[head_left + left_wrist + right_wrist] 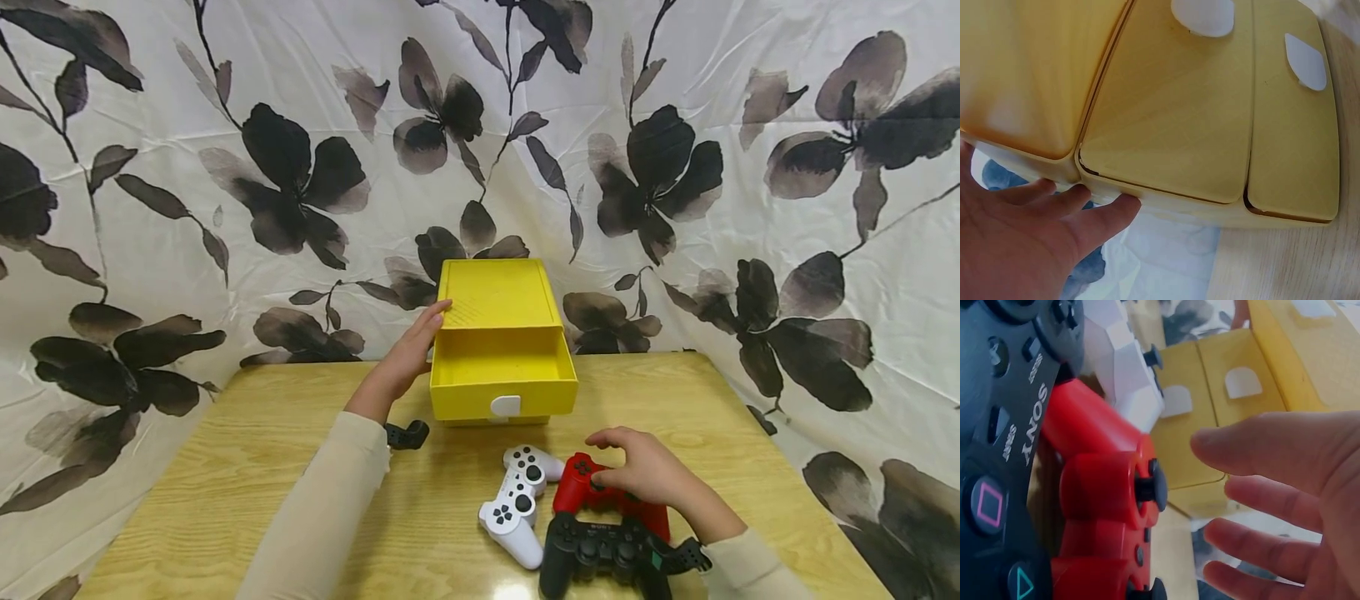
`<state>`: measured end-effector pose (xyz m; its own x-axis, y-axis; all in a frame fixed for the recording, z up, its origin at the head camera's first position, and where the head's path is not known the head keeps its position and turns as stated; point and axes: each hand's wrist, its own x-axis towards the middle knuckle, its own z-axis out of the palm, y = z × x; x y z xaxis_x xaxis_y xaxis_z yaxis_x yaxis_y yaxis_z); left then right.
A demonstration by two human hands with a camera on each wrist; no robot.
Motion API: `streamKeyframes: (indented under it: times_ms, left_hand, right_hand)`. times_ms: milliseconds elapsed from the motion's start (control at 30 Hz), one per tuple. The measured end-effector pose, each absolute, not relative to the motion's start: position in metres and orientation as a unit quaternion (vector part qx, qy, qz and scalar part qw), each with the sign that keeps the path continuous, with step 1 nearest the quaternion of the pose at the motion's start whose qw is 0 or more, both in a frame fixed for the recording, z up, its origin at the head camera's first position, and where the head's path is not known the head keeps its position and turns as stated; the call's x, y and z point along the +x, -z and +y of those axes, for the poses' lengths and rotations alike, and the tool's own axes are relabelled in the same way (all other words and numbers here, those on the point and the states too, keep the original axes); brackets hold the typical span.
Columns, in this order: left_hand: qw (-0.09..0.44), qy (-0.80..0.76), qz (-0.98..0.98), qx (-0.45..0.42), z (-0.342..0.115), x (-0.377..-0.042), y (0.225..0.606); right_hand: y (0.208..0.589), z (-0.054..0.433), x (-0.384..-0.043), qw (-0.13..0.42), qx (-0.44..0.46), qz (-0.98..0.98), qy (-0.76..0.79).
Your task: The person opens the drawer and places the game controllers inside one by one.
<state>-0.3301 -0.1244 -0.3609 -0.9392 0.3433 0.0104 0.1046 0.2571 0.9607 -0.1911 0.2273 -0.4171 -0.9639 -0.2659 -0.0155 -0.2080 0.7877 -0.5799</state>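
A yellow drawer box (pixel 495 292) stands at the back of the table, its top drawer (pixel 504 400) pulled out and bare inside. My left hand (pixel 408 354) rests against the box's left side, fingers extended, as the left wrist view also shows. Over the red game controller (pixel 573 483) hovers my right hand (pixel 648 471), fingers spread and loosely bent, holding nothing. A black game controller (pixel 592 546) lies in front of the red one and partly covers it. To their left is a white game controller (pixel 517 504).
The wooden table (pixel 247 467) carries all of these. Behind it hangs a white cloth (pixel 525 192) with dark flowers, close to the back of the box. Lower drawers with white handles (pixel 1307 62) show in the left wrist view.
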Motion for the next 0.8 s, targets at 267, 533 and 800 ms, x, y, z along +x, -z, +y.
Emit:
streamKeyframes:
  times_ms: [267, 533, 800]
  left_hand:
    - [0.100, -0.583, 0.796, 0.133, -0.124, -0.331, 0.360]
    - [0.106, -0.586, 0.792, 0.136, -0.125, -0.330, 0.359]
    - [0.105, -0.591, 0.787, 0.146, -0.126, -0.329, 0.361]
  right_hand:
    - [0.420, 0.228, -0.192, 0.085, -0.115, 0.950, 0.278]
    - [0.422, 0.225, -0.192, 0.113, -0.116, 0.959, 0.235]
    - [0.429, 0.223, -0.192, 0.112, -0.122, 0.963, 0.212]
